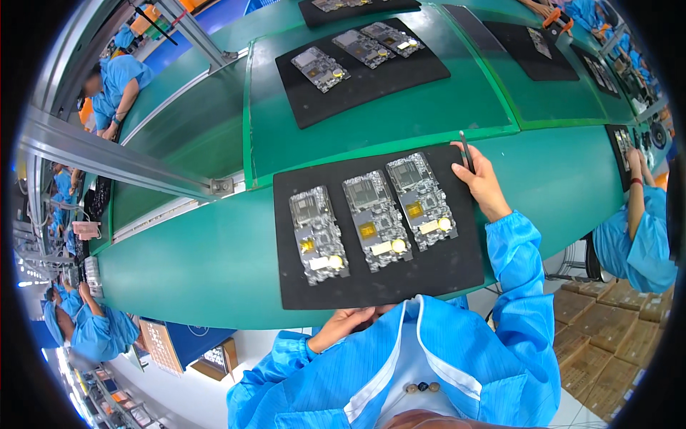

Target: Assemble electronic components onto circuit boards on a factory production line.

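A black mat (364, 286) lies tilted on the green bench in front of me. Three populated circuit boards rest on it in a row: the left board (314, 225), the middle board (368, 196) and the right board (413, 179). Each carries an amber patch and a round yellow part. At the mat's near edge, my left hand (341, 327) is closed, its fingertips partly hidden by the edge. My right hand (486, 186) is beside the far right corner, closed on a slim dark tool (465, 149) that resembles tweezers and points upward.
Beyond the bench's green strip, another black mat (364, 89) bears three similar boards. A metal frame post (128, 154) crosses the left side. Co-workers in blue sit at left and right, one person's arm (636, 193) at the right bench end. Cardboard boxes (607, 329) stand lower right.
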`<state>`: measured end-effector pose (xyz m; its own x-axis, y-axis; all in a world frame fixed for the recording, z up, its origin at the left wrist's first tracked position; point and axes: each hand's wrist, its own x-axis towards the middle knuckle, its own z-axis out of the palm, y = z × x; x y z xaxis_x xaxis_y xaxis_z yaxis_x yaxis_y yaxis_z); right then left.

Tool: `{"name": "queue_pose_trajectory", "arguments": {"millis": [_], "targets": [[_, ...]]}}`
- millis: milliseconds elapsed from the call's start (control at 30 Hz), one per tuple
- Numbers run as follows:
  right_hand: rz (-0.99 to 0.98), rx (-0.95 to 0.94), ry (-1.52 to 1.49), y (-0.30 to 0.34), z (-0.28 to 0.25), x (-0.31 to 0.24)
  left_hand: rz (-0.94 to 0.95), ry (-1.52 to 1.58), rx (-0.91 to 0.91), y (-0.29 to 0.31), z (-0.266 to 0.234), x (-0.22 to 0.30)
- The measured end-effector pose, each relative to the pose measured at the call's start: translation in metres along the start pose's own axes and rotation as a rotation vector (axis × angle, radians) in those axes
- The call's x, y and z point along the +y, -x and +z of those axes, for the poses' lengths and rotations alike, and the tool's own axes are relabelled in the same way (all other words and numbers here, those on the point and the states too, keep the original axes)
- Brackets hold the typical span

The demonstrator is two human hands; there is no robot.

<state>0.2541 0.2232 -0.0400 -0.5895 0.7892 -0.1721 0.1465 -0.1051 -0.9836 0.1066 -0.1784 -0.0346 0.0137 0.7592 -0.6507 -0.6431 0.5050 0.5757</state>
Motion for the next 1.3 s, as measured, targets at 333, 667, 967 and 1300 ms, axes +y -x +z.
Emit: {"name": "queue_pose_trajectory", "arguments": {"millis": [333,667,967,1300], "targets": [[-0.375,0.235,0.769,0.022,0.024,-0.028,-0.021,-0.838,-0.442,0.05,-0.022,0.135],[-0.541,0.067,0.635,0.031,0.053,-0.028,0.977,-0.903,0.001,-0.074,0.051,0.237],[-0.486,0.103,0.622,0.043,0.051,-0.02,1.027,-1.29,0.194,-0.176,0.074,0.174],[-0.394,0.055,0.541,0.046,0.049,-0.023,1.066,-1.252,0.177,-0.179,0.074,0.171]]}}
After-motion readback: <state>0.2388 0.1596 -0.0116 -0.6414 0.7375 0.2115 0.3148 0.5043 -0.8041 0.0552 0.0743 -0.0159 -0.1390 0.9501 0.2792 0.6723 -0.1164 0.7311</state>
